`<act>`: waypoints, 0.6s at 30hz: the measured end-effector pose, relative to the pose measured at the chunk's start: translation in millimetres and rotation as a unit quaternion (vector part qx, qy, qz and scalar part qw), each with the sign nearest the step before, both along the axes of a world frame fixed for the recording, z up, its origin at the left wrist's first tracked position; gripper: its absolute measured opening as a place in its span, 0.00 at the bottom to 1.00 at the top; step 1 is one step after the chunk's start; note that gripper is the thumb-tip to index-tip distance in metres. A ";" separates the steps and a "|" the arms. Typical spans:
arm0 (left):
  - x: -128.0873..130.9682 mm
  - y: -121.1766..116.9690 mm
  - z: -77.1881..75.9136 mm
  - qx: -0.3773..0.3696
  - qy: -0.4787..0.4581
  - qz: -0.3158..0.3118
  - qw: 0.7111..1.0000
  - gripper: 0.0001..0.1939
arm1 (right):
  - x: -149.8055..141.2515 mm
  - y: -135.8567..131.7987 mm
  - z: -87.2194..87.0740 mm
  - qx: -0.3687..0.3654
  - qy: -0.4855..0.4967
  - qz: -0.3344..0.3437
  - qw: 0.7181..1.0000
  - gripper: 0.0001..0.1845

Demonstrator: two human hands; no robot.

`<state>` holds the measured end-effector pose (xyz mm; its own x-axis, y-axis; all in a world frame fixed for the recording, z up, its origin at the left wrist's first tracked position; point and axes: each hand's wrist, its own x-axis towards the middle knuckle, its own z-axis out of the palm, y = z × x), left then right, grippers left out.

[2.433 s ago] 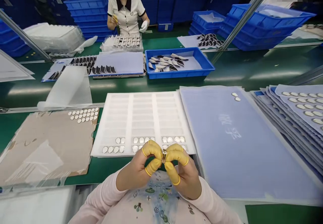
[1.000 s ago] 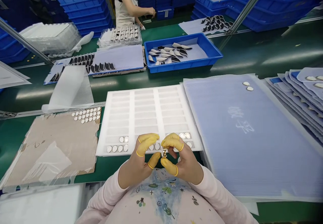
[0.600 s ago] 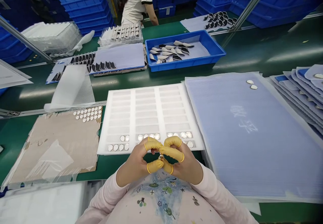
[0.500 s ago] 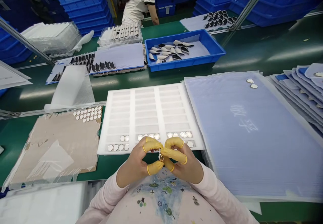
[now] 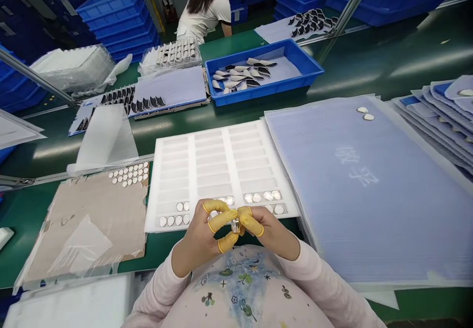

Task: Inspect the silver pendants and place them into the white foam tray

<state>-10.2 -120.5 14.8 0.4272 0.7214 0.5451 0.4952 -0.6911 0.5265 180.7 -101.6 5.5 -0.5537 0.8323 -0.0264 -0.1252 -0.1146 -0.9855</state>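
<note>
My left hand (image 5: 201, 237) and my right hand (image 5: 268, 233) are close together above the front edge of a white foam tray (image 5: 221, 170), and both wear yellow finger cots. Between their fingertips they pinch a small shiny metal part (image 5: 235, 226); the fingers hide most of it. Silver teardrop-shaped metal pieces (image 5: 170, 221) lie in the tray's front rows, just beyond my fingers. Some pieces near my left hand are hidden. The tray's other rows hold no pieces.
A ribbed pale blue sheet stack (image 5: 351, 190) with two metal pieces lies right of the tray, and loaded blue sheets (image 5: 436, 109) are stacked further right. Left is film-covered cardboard (image 5: 88, 229) with several pieces. Beyond, a co-worker (image 5: 205, 10) stands by a blue tray (image 5: 262, 72) and stacked crates.
The view has tilted and shifted slightly. My hands have moved a little lower and left, still pinching the metal part. The co-worker has moved left and leans over the far bench.
</note>
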 end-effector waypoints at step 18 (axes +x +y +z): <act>-3.0 0.6 -1.6 0.038 0.053 -0.008 0.998 0.21 | -0.3 -0.9 -18.2 -0.142 0.129 0.075 0.979 0.15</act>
<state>-13.2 -119.9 13.2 0.4966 0.6719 0.5494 0.5342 -0.7355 0.4167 180.4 -102.5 -12.7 -0.6879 0.7204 -0.0891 -0.3256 -0.4159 -0.8491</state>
